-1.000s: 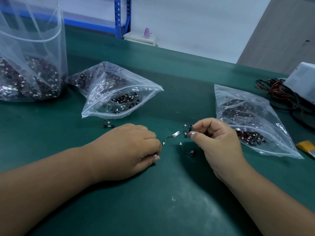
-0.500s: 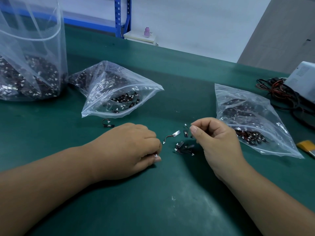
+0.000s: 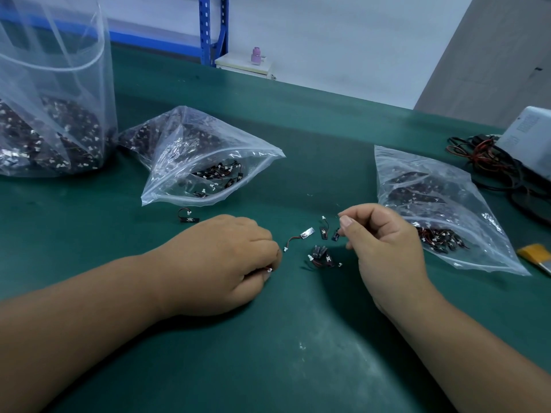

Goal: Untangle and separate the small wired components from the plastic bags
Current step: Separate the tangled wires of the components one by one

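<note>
My left hand (image 3: 226, 260) rests on the green mat with its fingers curled, pinching a small wired component (image 3: 269, 269) at the fingertips. Just above the mat, my right hand (image 3: 378, 236) pinches another small component (image 3: 336, 234) between thumb and forefinger. Between the hands lie a single component with a silver tab (image 3: 300, 237), one small dark piece (image 3: 323, 231) and a small tangled cluster (image 3: 321, 257). A lone component (image 3: 187, 216) lies near the open middle bag (image 3: 205, 162). The right bag (image 3: 441, 204) also holds components.
A tall clear bag (image 3: 50, 114) full of components stands at the far left. Red and black cables (image 3: 489, 162) and a white device (image 3: 527, 138) sit at the right edge, with a yellow item (image 3: 536, 254) below them. Bare green mat (image 3: 283, 353) lies in front of the hands.
Some of the components my right hand held a second ago now lie as a small cluster on the mat; the hand still pinches one. My left hand has barely moved.
</note>
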`<state>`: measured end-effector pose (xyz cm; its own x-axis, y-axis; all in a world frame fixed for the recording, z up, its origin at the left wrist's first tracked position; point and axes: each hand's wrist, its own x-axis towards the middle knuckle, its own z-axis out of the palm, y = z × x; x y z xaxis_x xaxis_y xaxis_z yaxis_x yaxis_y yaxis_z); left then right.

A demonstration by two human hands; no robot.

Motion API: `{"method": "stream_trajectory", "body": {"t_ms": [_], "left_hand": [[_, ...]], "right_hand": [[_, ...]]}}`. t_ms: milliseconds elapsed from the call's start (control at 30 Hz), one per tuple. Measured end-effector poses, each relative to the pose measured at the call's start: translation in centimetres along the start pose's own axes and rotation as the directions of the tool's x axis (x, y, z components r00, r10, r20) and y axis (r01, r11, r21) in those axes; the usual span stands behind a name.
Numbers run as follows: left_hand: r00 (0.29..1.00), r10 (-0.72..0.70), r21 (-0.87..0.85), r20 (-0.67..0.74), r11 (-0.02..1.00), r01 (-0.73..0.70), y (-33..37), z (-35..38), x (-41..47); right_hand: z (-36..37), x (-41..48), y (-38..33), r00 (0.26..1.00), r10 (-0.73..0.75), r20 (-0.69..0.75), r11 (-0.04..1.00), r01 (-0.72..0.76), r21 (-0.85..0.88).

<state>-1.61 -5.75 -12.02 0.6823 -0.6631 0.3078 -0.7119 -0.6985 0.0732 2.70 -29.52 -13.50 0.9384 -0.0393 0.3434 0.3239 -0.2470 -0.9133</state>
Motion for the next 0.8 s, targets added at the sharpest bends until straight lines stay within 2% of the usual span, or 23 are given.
{"method": "stream_trajectory", "body": {"t_ms": [67, 133, 167, 233, 300, 333, 433, 567, 800], "left_hand": [[1.000, 0.002, 0.009, -0.001, 1.000, -0.002, 0.0, 0.0, 0.0], [1.000, 0.006, 0.007, -0.005, 1.000, -0.006, -0.1, 0.0, 0.0], [1.000, 0.011, 0.004, -0.009, 1.000, -0.011, 0.0, 0.0, 0.0], [1.000, 0.026, -0.003, -0.016, 1.000, -0.026, 0.0, -0.1, 0.1], [0.999, 0.046, -0.002, -0.018, 0.999, -0.046, 0.1, -0.2, 0.2], [0.998, 0.054, 0.003, -0.017, 0.999, -0.054, 0.1, -0.2, 0.2], [0.997, 0.069, 0.012, -0.016, 0.998, -0.069, 0.1, -0.2, 0.3], [0.997, 0.071, 0.024, 0.007, 0.997, -0.071, 0.0, -0.2, 0.2], [0.998, 0.059, 0.031, -0.011, 0.998, -0.058, 0.0, 0.0, 0.3]], "right_hand": [[0.1, -0.3, -0.1, 0.998, -0.055, 0.019, 0.997, 0.055, -0.051], [0.2, -0.7, -0.4, 0.978, -0.202, 0.056, 0.965, 0.208, -0.161], [0.2, -1.0, -0.5, 0.946, -0.307, 0.101, 0.917, 0.323, -0.234], [0.2, -1.5, -0.7, 0.835, -0.493, 0.245, 0.757, 0.550, -0.351], [0.5, -2.1, -0.7, 0.725, -0.574, 0.380, 0.601, 0.689, -0.405], [0.7, -2.3, -0.8, 0.694, -0.581, 0.425, 0.553, 0.720, -0.420], [1.7, -3.0, -1.4, 0.674, -0.545, 0.499, 0.483, 0.739, -0.470], [2.4, -3.5, -2.1, 0.662, -0.533, 0.527, 0.391, 0.745, -0.540], [2.8, -3.8, -2.1, 0.660, -0.537, 0.525, 0.368, 0.743, -0.558]]}}
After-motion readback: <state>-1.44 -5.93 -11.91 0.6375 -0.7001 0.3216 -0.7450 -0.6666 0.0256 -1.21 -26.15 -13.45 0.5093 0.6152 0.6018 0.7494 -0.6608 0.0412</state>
